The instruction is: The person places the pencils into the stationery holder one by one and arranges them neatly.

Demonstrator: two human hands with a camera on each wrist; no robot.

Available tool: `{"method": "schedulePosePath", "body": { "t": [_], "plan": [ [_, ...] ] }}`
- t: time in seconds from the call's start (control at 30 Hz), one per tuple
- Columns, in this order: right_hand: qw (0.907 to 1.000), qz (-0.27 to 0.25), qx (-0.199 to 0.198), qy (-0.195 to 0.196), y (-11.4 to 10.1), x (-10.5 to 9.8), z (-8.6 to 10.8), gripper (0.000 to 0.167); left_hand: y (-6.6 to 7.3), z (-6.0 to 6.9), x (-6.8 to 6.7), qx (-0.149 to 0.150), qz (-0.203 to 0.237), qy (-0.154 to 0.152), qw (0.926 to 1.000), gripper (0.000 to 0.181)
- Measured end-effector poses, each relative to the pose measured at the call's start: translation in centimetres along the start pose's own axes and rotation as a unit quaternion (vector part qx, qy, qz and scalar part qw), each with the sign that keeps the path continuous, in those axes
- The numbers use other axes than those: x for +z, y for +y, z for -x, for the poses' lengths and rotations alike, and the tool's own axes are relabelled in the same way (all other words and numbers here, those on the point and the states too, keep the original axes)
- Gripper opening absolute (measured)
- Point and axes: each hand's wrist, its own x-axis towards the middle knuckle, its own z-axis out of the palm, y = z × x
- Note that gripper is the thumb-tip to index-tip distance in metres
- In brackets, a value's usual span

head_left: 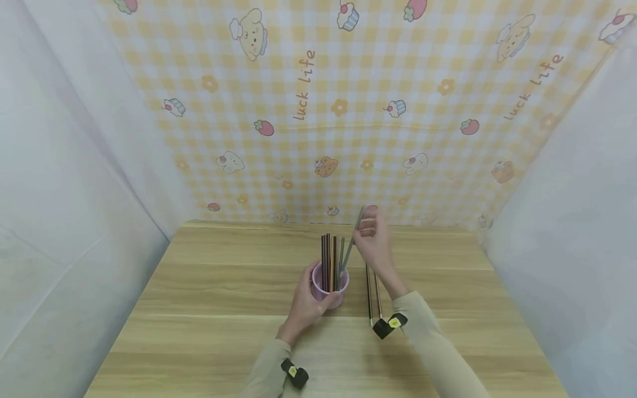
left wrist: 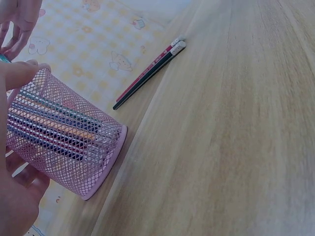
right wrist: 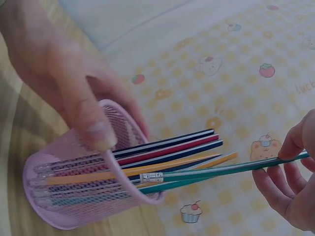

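Observation:
A pink mesh pencil cup (head_left: pixel 330 298) stands on the table, with several pencils (right wrist: pixel 167 152) inside, dark, red, yellow and green ones. My left hand (head_left: pixel 306 301) grips the cup around its side, the thumb near the rim. In my right hand (head_left: pixel 375 243) a green pencil (right wrist: pixel 216 171) is pinched between thumb and fingers. It slants, and its eraser end is at the cup's mouth in the right wrist view. Right of the cup lie two pencils, a dark green one (left wrist: pixel 147 76) and a red one (left wrist: pixel 142 78), side by side on the table.
The wooden table (head_left: pixel 209 287) reaches back to a yellow checked cloth (head_left: pixel 278 143) hanging behind it. White sheets (head_left: pixel 74 193) hang at the left and right sides. A black camera (head_left: pixel 383 328) is strapped on the right wrist, beside the loose pencils in the head view.

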Motion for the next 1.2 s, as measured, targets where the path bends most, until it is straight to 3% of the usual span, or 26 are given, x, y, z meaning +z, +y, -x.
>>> {"method": "schedulePosePath", "body": {
  "t": [0.23,0.43,0.77,0.83,1.07,1.2],
  "plan": [
    [0.9999,0.006,0.016,-0.003,1.5,0.9,0.8,0.041,-0.2,-0.1,0.1,0.021,-0.002,0.007,0.9997,0.094],
    [0.9985,0.010,0.050,-0.021,2.4,1.6,1.7,0.040,-0.2,-0.1,0.1,0.021,-0.003,0.007,0.9997,0.094],
    [0.9972,0.025,0.057,-0.040,3.6,2.5,2.6,0.039,-0.2,-0.2,0.3,0.026,-0.012,0.026,0.9993,0.092],
    [0.9970,0.026,0.056,-0.046,3.9,2.6,2.7,0.039,0.2,-0.1,0.4,0.026,-0.017,0.028,0.9991,0.092],
    [0.9968,0.039,0.032,-0.062,4.4,2.3,3.1,0.036,4.1,0.4,-0.4,0.023,-0.006,0.016,0.9996,0.087],
    [0.9959,0.043,0.034,-0.072,4.6,2.1,3.2,0.034,4.2,0.4,-0.5,0.025,-0.002,0.017,0.9995,0.087]
  ]
}}
